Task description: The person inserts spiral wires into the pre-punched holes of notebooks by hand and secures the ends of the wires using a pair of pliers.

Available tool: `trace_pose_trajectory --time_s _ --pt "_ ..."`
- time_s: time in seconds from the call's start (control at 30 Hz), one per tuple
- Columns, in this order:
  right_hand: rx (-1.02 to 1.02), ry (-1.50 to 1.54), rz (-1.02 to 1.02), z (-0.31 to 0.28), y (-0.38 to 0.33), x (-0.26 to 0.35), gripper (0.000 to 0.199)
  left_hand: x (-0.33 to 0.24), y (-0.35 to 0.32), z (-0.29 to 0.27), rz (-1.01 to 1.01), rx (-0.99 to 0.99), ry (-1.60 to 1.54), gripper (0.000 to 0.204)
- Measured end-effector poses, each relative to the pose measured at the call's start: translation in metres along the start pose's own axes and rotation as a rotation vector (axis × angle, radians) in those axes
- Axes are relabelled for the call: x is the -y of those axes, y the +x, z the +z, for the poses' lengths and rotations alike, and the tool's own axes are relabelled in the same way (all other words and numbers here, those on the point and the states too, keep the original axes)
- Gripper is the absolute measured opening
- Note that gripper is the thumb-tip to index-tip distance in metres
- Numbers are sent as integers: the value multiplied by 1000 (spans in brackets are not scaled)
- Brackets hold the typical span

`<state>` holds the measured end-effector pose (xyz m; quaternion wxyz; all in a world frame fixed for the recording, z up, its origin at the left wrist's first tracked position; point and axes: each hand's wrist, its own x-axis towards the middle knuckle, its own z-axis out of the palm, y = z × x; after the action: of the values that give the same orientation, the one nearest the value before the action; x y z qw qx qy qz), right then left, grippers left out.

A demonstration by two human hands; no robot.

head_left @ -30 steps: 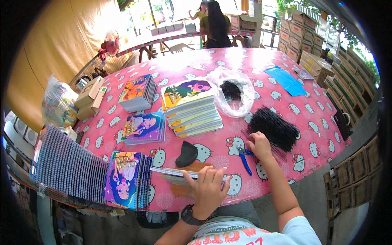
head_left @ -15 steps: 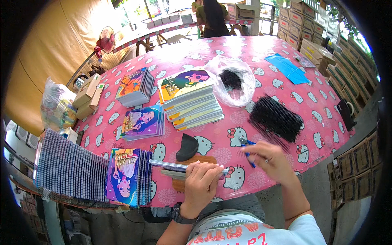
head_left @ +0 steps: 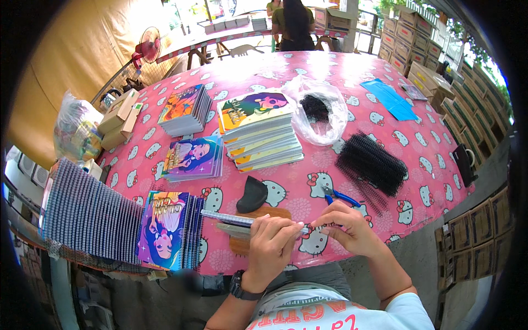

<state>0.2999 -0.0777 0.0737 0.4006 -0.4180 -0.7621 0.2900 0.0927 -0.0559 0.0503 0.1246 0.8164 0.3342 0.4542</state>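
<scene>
My left hand (head_left: 273, 237) is closed round a notebook (head_left: 226, 216), which it holds with its edge up over a brown wooden board (head_left: 238, 245). Close to the notebook's right end, my right hand (head_left: 347, 226) pinches a thin dark binding coil (head_left: 329, 224), partly hidden by the fingers. Blue-handled cutting pliers (head_left: 346, 198) lie on the table just beyond that hand. A black curved block (head_left: 252, 194) rests at the board's far edge. Farther right is a pile of black spiral coils (head_left: 372, 165).
Bound notebooks (head_left: 162, 234) stand in a long row at the left. Stacks of covers (head_left: 261, 137) and notebooks (head_left: 192, 159) sit mid-table, near a plastic bag (head_left: 319, 129) with black coils. A blue sheet (head_left: 389, 99) lies far right. A person (head_left: 293, 27) is in the background.
My right hand has moved left and down from beside the pliers to the notebook's right end. The pliers now lie apart from it. My left hand keeps its hold.
</scene>
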Motion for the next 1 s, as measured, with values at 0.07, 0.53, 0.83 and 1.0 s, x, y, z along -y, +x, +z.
trace_pose_trajectory --time_s 0.07,0.53,0.83,1.0 --pt "27 11 -46 1 1 -5 19 0 1 0 1 7 -8 20" --pt "261 -291 -117 49 80 -96 48 -3 -4 0 75 86 220 17" --pt "298 -658 -551 99 108 -134 44 -11 3 -3 91 68 198 26" --pt "68 602 433 50 46 -115 30 -1 -5 7 102 52 175 22"
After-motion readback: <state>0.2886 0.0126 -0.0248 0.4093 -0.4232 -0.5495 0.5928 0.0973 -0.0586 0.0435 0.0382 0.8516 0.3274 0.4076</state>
